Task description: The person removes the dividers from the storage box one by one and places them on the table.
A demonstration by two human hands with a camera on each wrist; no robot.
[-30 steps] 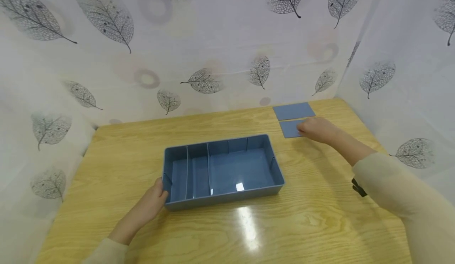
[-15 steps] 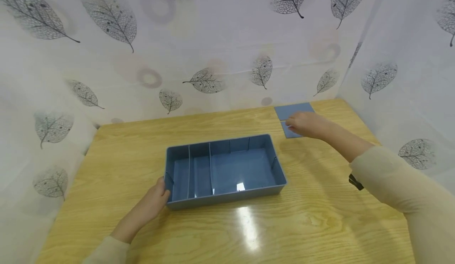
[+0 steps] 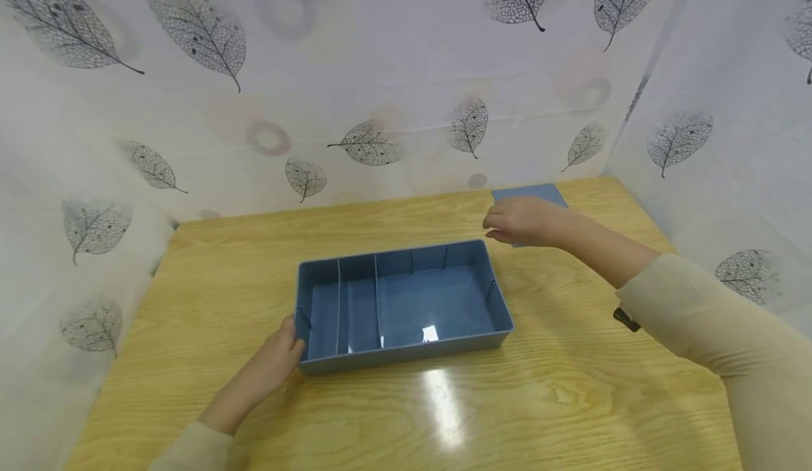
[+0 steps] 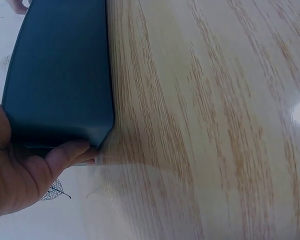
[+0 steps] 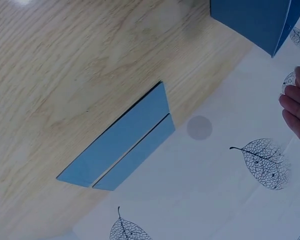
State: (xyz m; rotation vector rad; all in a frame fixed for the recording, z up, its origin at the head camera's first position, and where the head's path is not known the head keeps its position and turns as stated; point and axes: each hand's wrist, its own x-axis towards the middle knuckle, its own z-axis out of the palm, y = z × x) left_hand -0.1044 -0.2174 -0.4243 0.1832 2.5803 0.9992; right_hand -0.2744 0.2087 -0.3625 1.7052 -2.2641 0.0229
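A blue storage box [image 3: 406, 356] with two dividers stands on the table. My left hand [image 3: 277, 355] grips its left end wall, and in the left wrist view the thumb lies along the outside of the box [image 4: 62, 65]. Above the table, just past the box's back right corner, my right hand [image 3: 523, 221] hovers with fingers loosely bent and nothing in them. Two flat blue panels lie side by side at the back right. The far panel [image 3: 533, 191] shows partly behind the hand; the near panel [image 5: 120, 140] is mostly hidden in the head view.
The wooden table [image 3: 222, 266] meets a leaf-printed curtain [image 3: 406, 69] at the back and both sides. A small black piece [image 3: 626, 319] shows below the right sleeve. Light glares off the table in front of the box.
My right hand has moved left, from over the near panel toward the box's back right corner. Both panels stay on the table. The left hand keeps its hold on the box.
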